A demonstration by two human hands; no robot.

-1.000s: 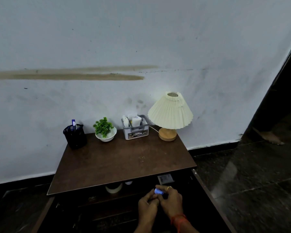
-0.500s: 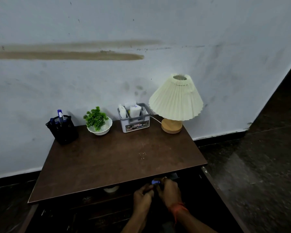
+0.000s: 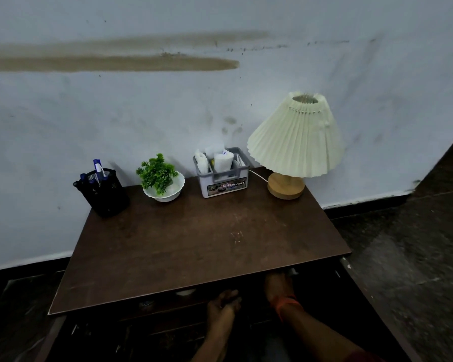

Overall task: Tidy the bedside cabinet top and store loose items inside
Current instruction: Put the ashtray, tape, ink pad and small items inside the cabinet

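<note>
The brown cabinet top carries a black mesh pen holder, a small green plant in a white bowl, a grey organiser box with white packets and a cream pleated lamp, all along the back edge. Both hands are below the front edge, inside the dark open cabinet. My left hand has its fingers curled; what it holds is too dark to tell. My right hand reaches under the top, its fingers hidden. A small grey item shows just beyond it.
A stained pale wall stands right behind the cabinet. Dark tiled floor lies to the right. A pale round object shows on the shelf under the top. The cabinet's side panels frame my arms.
My hands, which were together on a small blue object, have separated. The right hand moved further in under the top edge. The blue object is no longer visible. The view tilted down.
</note>
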